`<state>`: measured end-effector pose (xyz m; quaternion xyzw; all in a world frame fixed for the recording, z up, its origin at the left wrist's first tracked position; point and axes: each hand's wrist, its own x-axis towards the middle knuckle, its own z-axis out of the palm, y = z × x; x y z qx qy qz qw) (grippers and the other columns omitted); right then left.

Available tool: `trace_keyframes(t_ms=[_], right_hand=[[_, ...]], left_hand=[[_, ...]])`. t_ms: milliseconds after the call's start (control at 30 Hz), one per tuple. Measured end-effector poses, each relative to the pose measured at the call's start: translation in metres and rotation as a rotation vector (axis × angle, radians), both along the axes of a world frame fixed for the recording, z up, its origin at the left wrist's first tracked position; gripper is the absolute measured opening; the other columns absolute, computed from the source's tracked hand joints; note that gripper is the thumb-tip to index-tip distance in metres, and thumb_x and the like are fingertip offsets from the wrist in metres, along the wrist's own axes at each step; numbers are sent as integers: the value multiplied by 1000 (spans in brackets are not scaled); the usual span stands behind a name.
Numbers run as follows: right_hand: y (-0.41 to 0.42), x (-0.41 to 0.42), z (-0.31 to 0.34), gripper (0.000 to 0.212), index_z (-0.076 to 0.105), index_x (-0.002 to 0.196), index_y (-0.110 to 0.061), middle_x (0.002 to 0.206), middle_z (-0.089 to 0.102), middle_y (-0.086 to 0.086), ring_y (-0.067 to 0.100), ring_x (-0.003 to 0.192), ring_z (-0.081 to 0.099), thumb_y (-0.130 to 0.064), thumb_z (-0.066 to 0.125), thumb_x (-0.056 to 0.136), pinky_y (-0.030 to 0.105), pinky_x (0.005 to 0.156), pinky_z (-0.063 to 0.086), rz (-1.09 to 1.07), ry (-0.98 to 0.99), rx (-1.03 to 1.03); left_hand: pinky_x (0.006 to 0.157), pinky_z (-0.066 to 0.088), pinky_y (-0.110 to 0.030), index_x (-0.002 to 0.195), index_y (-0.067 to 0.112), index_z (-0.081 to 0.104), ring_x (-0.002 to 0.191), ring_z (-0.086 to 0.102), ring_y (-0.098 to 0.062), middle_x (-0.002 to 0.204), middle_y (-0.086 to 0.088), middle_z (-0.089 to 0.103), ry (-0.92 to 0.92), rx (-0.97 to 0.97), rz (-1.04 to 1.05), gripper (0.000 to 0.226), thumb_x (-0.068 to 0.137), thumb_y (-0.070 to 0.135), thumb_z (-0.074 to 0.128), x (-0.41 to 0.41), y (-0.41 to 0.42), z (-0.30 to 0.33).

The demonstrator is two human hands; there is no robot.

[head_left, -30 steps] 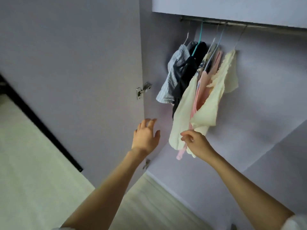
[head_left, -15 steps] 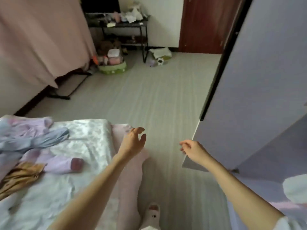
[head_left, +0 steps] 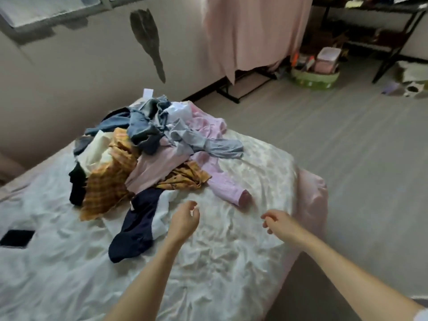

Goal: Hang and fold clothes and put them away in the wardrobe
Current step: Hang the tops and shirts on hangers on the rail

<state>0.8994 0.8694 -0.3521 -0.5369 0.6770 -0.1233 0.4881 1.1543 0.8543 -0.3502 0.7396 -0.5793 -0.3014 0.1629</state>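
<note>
View swung from wardrobe to bed [head_left: 231, 262]. My left hand [head_left: 184, 220] and right hand [head_left: 279, 222] hover empty, fingers loosely curled. Clothes pile [head_left: 143, 154] just ahead (plenty unsorted); next garment due.

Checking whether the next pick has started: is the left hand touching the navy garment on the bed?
Apart. The head view shows the left hand empty, with white sheet visible between it and the navy garment.

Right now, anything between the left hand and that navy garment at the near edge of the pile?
Nothing visible. The left hand hovers open just right of the navy garment; only bare white bedsheet lies between them. The right hand is off to the side, empty.
</note>
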Motion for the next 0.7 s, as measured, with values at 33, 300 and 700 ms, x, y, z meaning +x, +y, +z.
trace_keyframes(t_ms=[33,300,700], right_hand=[[-17,19,0,27,58,113,-16,93,61,-2,17,80,60,-16,37,95,26,72,47,39,9,5],[-170,147,-36,29,59,114,-17,94,62,-4,19,94,60,-15,38,95,31,86,46,160,6,-62],[-274,207,-138,27,59,107,-18,85,61,-9,19,87,60,-8,38,95,34,87,47,148,-44,-95]], left_hand=[[84,41,-29,127,6,52,108,56,-24,123,-12,58,-17,6,2,35,95,17,43,21,-15,-4],[94,39,-38,128,3,47,120,45,-34,128,-16,47,-150,12,111,37,93,12,43,162,-181,-59],[90,40,-51,123,0,44,113,46,-43,120,-26,52,-442,46,291,35,93,17,49,219,-286,-190]])
